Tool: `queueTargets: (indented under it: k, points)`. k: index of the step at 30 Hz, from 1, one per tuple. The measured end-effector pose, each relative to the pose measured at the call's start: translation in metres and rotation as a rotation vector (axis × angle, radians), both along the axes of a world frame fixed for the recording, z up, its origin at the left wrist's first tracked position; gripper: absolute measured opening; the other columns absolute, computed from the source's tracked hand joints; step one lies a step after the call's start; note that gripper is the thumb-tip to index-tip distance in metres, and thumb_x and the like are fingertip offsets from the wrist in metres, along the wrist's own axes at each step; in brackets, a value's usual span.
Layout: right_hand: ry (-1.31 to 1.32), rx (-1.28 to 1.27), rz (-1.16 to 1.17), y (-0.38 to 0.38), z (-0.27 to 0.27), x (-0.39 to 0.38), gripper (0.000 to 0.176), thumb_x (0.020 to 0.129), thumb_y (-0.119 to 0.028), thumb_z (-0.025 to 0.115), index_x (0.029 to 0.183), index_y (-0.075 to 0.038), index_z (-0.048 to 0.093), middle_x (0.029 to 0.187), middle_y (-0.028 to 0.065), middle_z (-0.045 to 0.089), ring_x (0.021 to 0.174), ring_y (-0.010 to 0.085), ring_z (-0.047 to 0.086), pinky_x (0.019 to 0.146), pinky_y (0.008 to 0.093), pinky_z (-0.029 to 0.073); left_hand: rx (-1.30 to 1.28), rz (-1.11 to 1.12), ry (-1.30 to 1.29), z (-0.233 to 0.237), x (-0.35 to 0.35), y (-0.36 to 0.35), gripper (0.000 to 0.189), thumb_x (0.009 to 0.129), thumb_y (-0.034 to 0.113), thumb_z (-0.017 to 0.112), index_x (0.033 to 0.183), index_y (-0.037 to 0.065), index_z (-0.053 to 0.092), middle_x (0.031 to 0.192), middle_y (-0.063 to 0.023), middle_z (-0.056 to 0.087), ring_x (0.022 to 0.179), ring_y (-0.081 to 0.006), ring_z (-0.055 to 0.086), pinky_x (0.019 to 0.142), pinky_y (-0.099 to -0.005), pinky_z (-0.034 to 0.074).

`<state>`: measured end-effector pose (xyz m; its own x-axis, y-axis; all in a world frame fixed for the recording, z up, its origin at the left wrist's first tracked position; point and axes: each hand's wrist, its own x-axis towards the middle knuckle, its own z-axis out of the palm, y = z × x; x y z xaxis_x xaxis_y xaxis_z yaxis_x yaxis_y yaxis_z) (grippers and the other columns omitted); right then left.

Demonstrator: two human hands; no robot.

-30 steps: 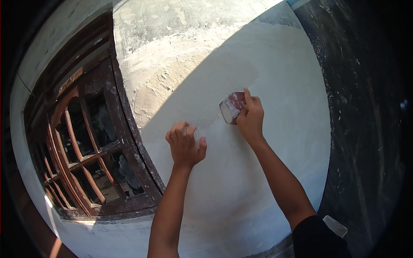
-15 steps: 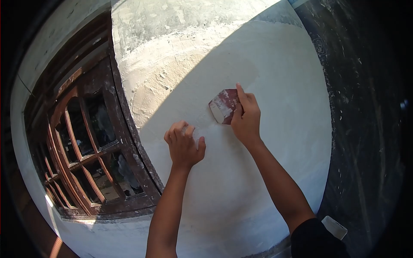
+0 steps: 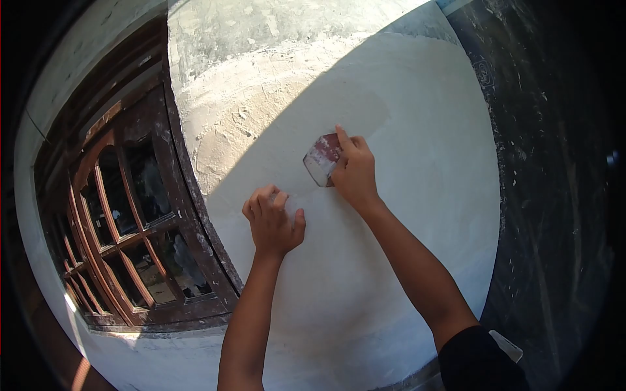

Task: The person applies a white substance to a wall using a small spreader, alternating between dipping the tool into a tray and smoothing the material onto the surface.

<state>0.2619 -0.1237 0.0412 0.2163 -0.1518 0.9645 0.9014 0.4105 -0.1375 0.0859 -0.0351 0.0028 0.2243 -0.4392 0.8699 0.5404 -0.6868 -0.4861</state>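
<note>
Hands apart: the right hand (image 3: 355, 171) grips a reddish-brown, white-smeared scraper (image 3: 322, 159) against the pale wall (image 3: 417, 195); the left hand (image 3: 272, 221), fingers curled, is lower, near the scraper. Whether the left holds anything cannot be determined. A brown-framed window (image 3: 140, 221) stands beyond it.

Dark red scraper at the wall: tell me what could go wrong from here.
The scraper sits tilted in the right hand, so a corner might score the pale wall.
The left hand is close by, below and to the left; a slip that way could knock its fingers.
The shadow's slanting edge may make unevenness hard to judge beside the rough sunlit patch.
</note>
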Motion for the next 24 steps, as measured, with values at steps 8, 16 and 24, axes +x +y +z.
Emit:
queueTargets:
  k: [8,16,24]
  points:
    - [-0.175,0.031,0.101,-0.012,0.001,-0.013,0.056,0.079,0.012,0.052,0.133,0.000,0.054,0.098,0.0194,0.056,0.086,0.0333,0.060,0.079,0.0387,0.050,0.003,0.003,0.000,0.000,0.001,0.000,0.045,0.080,0.031,0.059,0.117,0.012,0.041,0.113,-0.0135,0.048,0.111,-0.0333,0.043,0.096,-0.0484,0.026]
    - [0.201,0.155,-0.062,-0.034,0.018,0.035,0.053,0.083,0.013,0.048,0.136,0.004,0.049,0.106,0.0175,0.054,0.090,0.0290,0.061,0.079,0.0363,0.050,0.009,0.010,-0.013,0.000,0.001,-0.001,0.044,0.079,0.031,0.059,0.116,0.013,0.041,0.113,-0.0115,0.047,0.110,-0.0314,0.044,0.093,-0.0472,0.028]
    - [0.119,0.003,-0.034,-0.017,0.017,0.036,0.052,0.083,0.012,0.048,0.133,0.001,0.053,0.100,0.0189,0.057,0.090,0.0320,0.061,0.079,0.0377,0.050,-0.008,0.017,0.002,0.000,-0.001,0.001,0.043,0.081,0.034,0.058,0.116,0.013,0.042,0.113,-0.0123,0.047,0.110,-0.0325,0.043,0.094,-0.0479,0.027]
